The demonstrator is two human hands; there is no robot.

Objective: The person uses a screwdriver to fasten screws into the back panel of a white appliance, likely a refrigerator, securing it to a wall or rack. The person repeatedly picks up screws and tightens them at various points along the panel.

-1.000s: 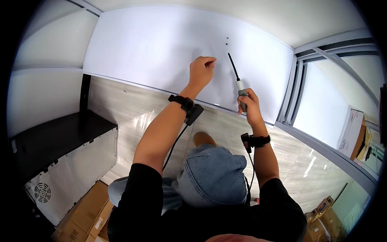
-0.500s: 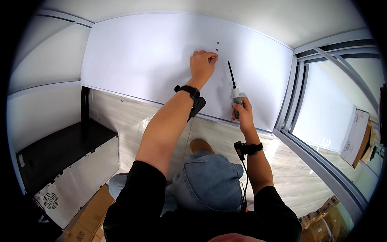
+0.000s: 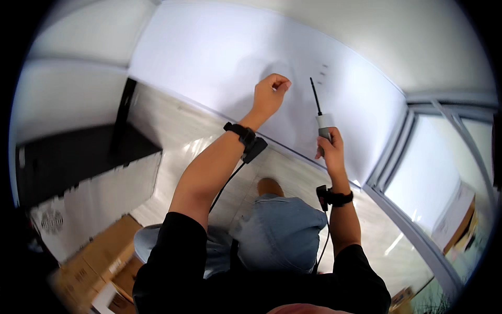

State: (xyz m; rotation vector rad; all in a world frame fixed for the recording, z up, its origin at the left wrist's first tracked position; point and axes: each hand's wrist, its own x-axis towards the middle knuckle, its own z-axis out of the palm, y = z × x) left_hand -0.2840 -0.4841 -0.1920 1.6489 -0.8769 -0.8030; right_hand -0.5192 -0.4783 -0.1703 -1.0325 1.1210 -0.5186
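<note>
My left hand (image 3: 271, 94) is over the white tabletop (image 3: 209, 63), thumb and fingertips pinched together. Whatever they hold, if anything, is too small to make out. A screwdriver (image 3: 320, 116) with a grey and white handle and a long dark shaft is in my right hand (image 3: 331, 146). Its tip points to the far side of the table. Beyond the tip, three small dark spots (image 3: 321, 74) sit in a row on the tabletop, blurred, so I cannot tell whether they are holes or screws. My left hand is apart from them.
A black-topped metal case (image 3: 78, 162) stands on the floor at left, with cardboard boxes (image 3: 99, 251) near it. Grey metal framing (image 3: 397, 220) runs along the right, and an open carton (image 3: 457, 220) lies beyond it. Dark straps with cables are on both wrists.
The whole view has tilted and shifted. My left hand has drawn away to the left from the row of spots, and a third spot now shows. The screwdriver stays in my right hand.
</note>
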